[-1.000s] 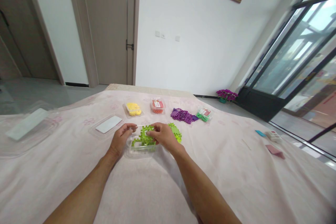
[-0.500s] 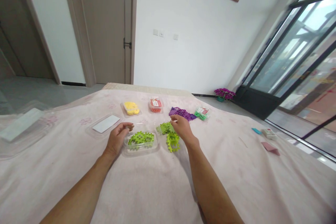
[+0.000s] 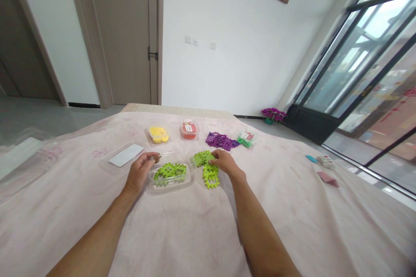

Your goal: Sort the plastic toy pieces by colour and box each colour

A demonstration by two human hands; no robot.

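Note:
A clear plastic box point(image 3: 175, 185) stands on the cloth with lime-green notched pieces point(image 3: 170, 172) inside. My left hand point(image 3: 141, 171) is closed on its left rim, thumb and fingers pinched together. To the right of the box lies a loose pile of lime-green notched pieces point(image 3: 204, 158), with a square open-framed one point(image 3: 211, 178) at the near side. My right hand point(image 3: 225, 163) reaches over the pile's right edge, and its fingertips pinch a green piece there. The fingertips partly hide that piece.
Behind stand a yellow-filled tray point(image 3: 158, 135), a labelled red-filled box point(image 3: 189, 130), purple pieces point(image 3: 221, 140) and a labelled green-filled box point(image 3: 246, 138). A clear lid with a white label point(image 3: 126, 155) lies left. Far right are a blue item point(image 3: 311, 159) and pink cloth point(image 3: 328, 179).
My right hand has lowered onto the green pile, its fingers now down at a piece. My left hand stays at the box rim. The whole view has shifted slightly.

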